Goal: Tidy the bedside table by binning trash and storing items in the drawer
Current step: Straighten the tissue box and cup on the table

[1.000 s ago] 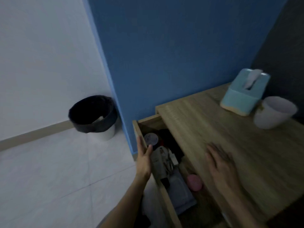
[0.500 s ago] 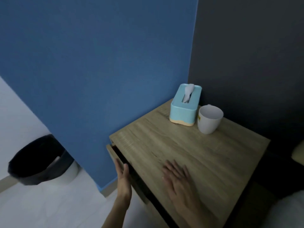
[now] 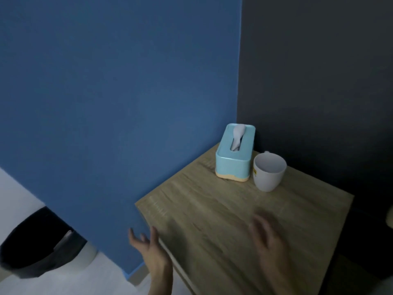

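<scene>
The wooden bedside table stands in the corner, and its drawer front sits flush under the top, with nothing inside visible. My left hand is beside the drawer front at the table's left edge, fingers spread and empty. My right hand hovers, blurred, over the near part of the tabletop, open and empty. At the back of the top stand a light blue tissue box and a white mug. A bin with a black liner stands on the floor at lower left.
A blue wall runs along the table's left side and a dark wall closes off the back right. Pale tiled floor lies between the bin and the table. A pale rounded edge shows at far right.
The drawer went from wide open, showing several stored items, to shut. My left hand pushed it in and now comes off it. My right hand lifted off the tabletop. The view swung up and right.
</scene>
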`<state>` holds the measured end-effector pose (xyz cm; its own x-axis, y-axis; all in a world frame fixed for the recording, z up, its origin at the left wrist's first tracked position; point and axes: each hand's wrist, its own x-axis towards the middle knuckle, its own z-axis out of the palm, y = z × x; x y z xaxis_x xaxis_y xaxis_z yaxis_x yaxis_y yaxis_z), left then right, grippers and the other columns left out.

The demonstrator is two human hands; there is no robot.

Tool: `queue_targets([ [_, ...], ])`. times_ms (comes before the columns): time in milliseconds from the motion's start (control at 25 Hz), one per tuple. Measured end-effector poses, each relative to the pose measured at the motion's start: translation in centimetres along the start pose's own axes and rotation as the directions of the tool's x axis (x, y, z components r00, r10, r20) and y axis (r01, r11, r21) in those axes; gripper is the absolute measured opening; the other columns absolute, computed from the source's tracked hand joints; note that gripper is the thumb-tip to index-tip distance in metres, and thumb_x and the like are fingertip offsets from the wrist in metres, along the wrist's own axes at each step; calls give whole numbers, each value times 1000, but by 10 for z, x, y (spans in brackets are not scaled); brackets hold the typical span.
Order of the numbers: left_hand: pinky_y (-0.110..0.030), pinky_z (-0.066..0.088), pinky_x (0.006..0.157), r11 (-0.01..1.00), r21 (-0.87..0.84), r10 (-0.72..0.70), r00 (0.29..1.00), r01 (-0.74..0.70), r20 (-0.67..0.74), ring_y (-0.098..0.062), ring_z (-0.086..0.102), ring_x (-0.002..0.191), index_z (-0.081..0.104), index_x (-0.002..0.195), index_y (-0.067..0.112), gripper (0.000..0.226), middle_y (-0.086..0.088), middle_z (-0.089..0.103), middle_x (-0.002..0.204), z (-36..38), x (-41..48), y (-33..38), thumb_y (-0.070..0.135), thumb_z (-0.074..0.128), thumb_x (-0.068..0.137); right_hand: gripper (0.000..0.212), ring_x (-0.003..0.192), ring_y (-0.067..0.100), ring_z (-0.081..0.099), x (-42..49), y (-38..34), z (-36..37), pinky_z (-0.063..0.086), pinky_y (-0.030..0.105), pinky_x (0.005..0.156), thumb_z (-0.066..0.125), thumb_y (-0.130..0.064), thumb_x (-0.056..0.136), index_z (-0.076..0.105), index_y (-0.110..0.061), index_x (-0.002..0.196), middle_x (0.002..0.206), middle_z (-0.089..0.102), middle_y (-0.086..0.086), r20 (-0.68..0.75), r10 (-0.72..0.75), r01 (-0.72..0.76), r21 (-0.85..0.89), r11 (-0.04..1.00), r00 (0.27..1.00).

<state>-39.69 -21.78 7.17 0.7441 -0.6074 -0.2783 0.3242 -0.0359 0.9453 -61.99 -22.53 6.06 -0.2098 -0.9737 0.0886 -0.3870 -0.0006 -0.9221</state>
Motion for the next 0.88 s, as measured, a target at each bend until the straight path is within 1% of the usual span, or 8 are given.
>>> queue_targets([
  [80, -37, 22, 118, 961, 65, 269, 963, -268, 3, -1, 26, 138, 22, 146, 30, 66, 2, 26, 155, 31, -10, 34, 3, 50, 92, 52, 120, 25, 50, 33, 5, -21, 38, 37, 102, 58, -34, 85, 45, -17, 132, 133, 54, 10, -100, 116, -119, -17, 993, 988],
  [160, -32, 18, 119, 844, 173, 459, 851, -507, 256, 3, 21, 140, 31, 141, 32, 70, 10, 25, 154, 70, -12, 55, -1, 53, 84, 66, 121, 29, 48, 60, 1, -31, 40, 42, 100, 65, -33, 80, 35, -17, 138, 138, 48, 12, -164, 153, -157, -14, 987, 975],
  [200, -30, 16, 119, 772, 232, 463, 774, -592, 432, 0, 16, 143, 35, 139, 32, 71, 9, 22, 156, 94, -13, 62, -4, 53, 81, 74, 123, 28, 46, 71, -2, -31, 39, 41, 99, 68, -33, 78, 31, -17, 140, 141, 44, 11, -168, 148, -150, -2, 989, 975],
  [320, -32, 18, 118, 549, 319, 261, 521, -772, 812, -10, -1, 148, 35, 140, 36, 77, 5, 5, 161, 163, -5, 70, -6, 52, 78, 96, 126, 25, 43, 100, -5, -25, 36, 35, 97, 77, -31, 67, 21, -17, 144, 144, 39, 8, -159, 115, -110, 35, 993, 981],
  [480, -41, 16, 119, 157, 331, -62, 326, -930, 943, -23, -5, 148, 27, 145, 35, 77, 5, 3, 161, 219, 27, 51, 6, 60, 82, 117, 126, 26, 42, 131, 3, -15, 37, 39, 102, 85, -42, 47, 21, -17, 141, 142, 40, 10, -239, 93, -79, 69, 994, 966],
  [640, -34, 20, 118, -22, 254, 29, 253, -967, 967, -23, 14, 147, 34, 145, 32, 63, 4, 23, 158, 234, 33, 34, 0, 49, 93, 103, 123, 32, 44, 145, 10, -15, 39, 46, 101, 85, -28, 56, 25, -12, 139, 137, 43, 15, -207, 87, -70, 86, 994, 974],
  [760, -36, 30, 114, -22, 267, 90, 264, -964, 960, -22, 26, 141, 38, 143, 28, 54, 2, 33, 154, 243, 28, 29, 10, 52, 94, 113, 123, 36, 42, 156, 22, -22, 35, 49, 103, 82, -50, 50, 25, -10, 139, 137, 41, 19, -223, 132, -115, 86, 990, 966],
  [880, -35, 35, 106, -28, 307, 158, 299, -951, 941, -24, 35, 126, 44, 139, 20, 48, -1, 46, 145, 261, 19, 29, 28, 55, 93, 96, 127, 35, 39, 171, 30, -41, 32, 51, 105, 82, -18, 61, 26, -12, 140, 140, 40, 19, -172, 138, -123, 94, 988, 975],
])
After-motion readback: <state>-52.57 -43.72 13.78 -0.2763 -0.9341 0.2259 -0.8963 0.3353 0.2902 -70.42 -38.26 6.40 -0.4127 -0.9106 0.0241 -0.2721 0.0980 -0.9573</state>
